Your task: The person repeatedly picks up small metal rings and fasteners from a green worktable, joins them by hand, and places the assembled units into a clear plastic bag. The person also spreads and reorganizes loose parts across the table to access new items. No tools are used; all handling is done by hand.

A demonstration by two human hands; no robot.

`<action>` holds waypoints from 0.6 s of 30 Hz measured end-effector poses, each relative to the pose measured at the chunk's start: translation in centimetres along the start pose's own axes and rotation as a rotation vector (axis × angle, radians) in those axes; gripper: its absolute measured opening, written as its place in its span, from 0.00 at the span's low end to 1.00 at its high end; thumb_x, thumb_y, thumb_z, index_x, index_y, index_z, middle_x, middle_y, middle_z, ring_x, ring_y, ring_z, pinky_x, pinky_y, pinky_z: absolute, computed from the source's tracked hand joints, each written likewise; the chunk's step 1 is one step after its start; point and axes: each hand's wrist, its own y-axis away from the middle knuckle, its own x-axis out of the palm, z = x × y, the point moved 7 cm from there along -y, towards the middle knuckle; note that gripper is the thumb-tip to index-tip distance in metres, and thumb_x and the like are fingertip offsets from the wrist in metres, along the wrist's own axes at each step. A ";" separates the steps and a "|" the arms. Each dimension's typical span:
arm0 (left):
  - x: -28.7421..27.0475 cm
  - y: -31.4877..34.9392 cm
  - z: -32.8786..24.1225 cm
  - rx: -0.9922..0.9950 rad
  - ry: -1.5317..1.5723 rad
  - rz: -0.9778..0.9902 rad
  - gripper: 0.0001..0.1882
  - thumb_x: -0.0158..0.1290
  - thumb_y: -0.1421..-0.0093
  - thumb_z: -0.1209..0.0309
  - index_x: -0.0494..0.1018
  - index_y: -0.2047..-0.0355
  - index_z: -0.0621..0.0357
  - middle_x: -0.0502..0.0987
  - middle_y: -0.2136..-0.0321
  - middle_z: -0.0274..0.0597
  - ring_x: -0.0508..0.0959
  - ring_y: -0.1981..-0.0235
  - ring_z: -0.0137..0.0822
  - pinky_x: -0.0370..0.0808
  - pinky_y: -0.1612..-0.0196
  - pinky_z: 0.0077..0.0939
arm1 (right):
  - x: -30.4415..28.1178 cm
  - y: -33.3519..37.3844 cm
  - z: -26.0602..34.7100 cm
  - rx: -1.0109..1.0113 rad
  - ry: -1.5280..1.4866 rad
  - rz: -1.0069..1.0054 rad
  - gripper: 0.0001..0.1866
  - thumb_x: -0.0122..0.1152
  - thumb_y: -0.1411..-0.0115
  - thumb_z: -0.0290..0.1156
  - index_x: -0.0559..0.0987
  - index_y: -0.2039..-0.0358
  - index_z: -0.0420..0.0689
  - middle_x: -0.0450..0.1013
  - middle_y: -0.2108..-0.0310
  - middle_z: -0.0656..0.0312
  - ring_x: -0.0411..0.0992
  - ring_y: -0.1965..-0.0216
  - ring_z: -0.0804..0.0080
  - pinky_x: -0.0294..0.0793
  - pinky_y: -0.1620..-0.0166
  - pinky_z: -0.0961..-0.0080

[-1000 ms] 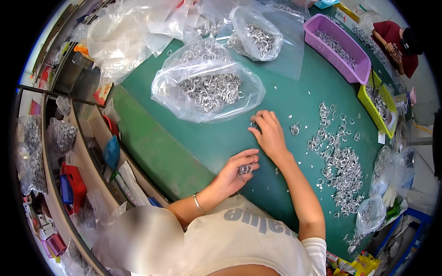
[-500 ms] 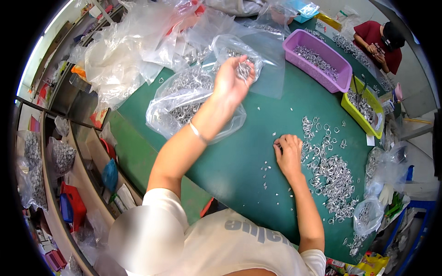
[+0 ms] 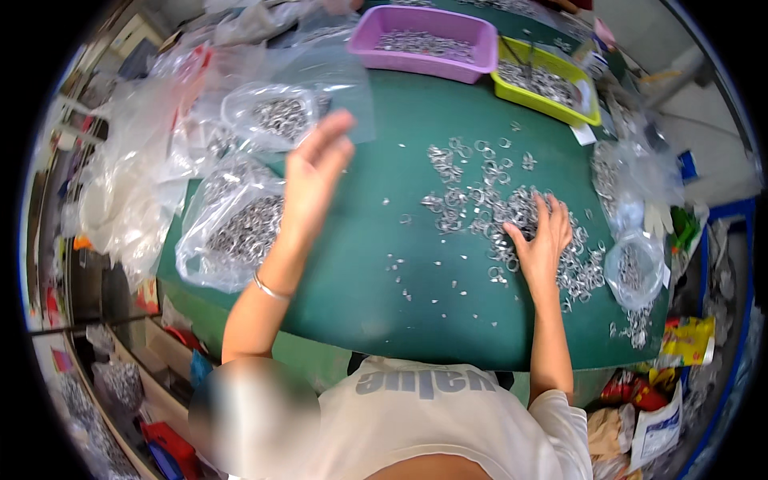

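My left hand (image 3: 316, 172) hovers over the green table beside an open clear plastic bag (image 3: 280, 118) of silver metal rings. Its fingers are stretched out and a little blurred, and I see nothing in them. A second clear bag (image 3: 246, 228) of rings lies nearer, left of my left forearm. On the right, my right hand (image 3: 546, 240) rests on a loose pile of silver rings (image 3: 582, 274), thumb and fingers spread. Its fingertips touch rings; none looks gripped. More rings (image 3: 448, 208) are strewn to the left of that hand.
A purple basket (image 3: 428, 68) and a yellow-green basket (image 3: 544, 100), both with metal pieces, stand at the back. Small bright bits (image 3: 438, 262) dot the table (image 3: 352, 296). A small clear bag of rings (image 3: 632, 268) sits at the right edge. Crumpled plastic bags (image 3: 120, 192) cover the far left.
The view has turned. My left hand has come away from the far bag, and the rings it held no longer show in it. My right hand has moved right onto the pile and spread its fingers.
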 end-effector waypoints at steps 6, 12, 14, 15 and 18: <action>11.3 5.2 7.3 0.163 -0.784 0.369 0.36 0.62 0.52 0.63 0.61 0.43 0.52 0.47 0.37 0.49 0.47 0.37 0.61 0.49 0.40 0.60 | 0.4 3.1 -4.1 0.098 0.112 0.231 0.46 0.63 0.59 0.61 0.67 0.46 0.41 0.54 0.42 0.44 0.44 0.38 0.39 0.43 0.40 0.42; 23.6 6.0 5.5 0.477 -0.702 0.682 0.35 0.59 0.50 0.57 0.61 0.42 0.46 0.49 0.36 0.43 0.45 0.36 0.56 0.44 0.40 0.65 | -1.5 7.4 0.7 -0.157 -0.257 0.302 0.32 0.70 0.58 0.38 0.70 0.51 0.42 0.58 0.43 0.52 0.51 0.38 0.50 0.49 0.41 0.47; 25.7 6.1 6.8 0.499 -0.768 0.771 0.35 0.58 0.50 0.56 0.61 0.42 0.45 0.52 0.37 0.42 0.46 0.36 0.56 0.44 0.40 0.65 | -2.2 8.8 -0.4 -0.154 -0.471 0.324 0.30 0.70 0.58 0.36 0.72 0.53 0.43 0.60 0.44 0.54 0.53 0.39 0.52 0.50 0.41 0.48; 26.8 6.3 6.9 0.510 -0.804 0.818 0.35 0.58 0.50 0.55 0.61 0.42 0.44 0.53 0.38 0.42 0.46 0.36 0.56 0.44 0.40 0.64 | -2.5 9.2 -1.0 -0.150 -0.582 0.331 0.29 0.70 0.58 0.35 0.72 0.54 0.44 0.61 0.45 0.56 0.54 0.39 0.54 0.50 0.41 0.48; 26.7 6.6 6.4 0.523 -0.886 0.820 0.33 0.60 0.52 0.63 0.64 0.45 0.47 0.58 0.41 0.41 0.51 0.37 0.53 0.50 0.39 0.56 | -5.8 9.4 -4.8 0.024 -0.177 0.066 0.37 0.72 0.61 0.40 0.69 0.49 0.44 0.58 0.43 0.52 0.51 0.40 0.45 0.49 0.42 0.47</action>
